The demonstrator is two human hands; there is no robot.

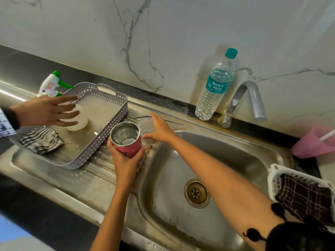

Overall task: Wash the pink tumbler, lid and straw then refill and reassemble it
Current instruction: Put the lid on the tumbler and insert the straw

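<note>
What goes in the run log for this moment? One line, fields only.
left hand: holds pink tumbler upright, uncapped | right hand: open, reaching at clear lid | straw: lying behind lid | water bottle: capped

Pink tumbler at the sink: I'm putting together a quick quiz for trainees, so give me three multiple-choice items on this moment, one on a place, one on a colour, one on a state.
1. Where does the thin metal straw lie?
A) in the sink basin
B) on the steel drainboard, behind the clear round lid
C) in the grey tray

2. What colour is the cap of the clear plastic water bottle?
A) teal
B) red
C) white

3. In what state is the pink steel tumbler?
A) lidded
B) open-topped, gripped by the left hand
C) lying in the basin

Key: 1 B, it rests on the ribbed surface beyond the lid; 2 A, the cap is plainly teal; 3 B, its bare interior shows above the gripping fingers.
</note>
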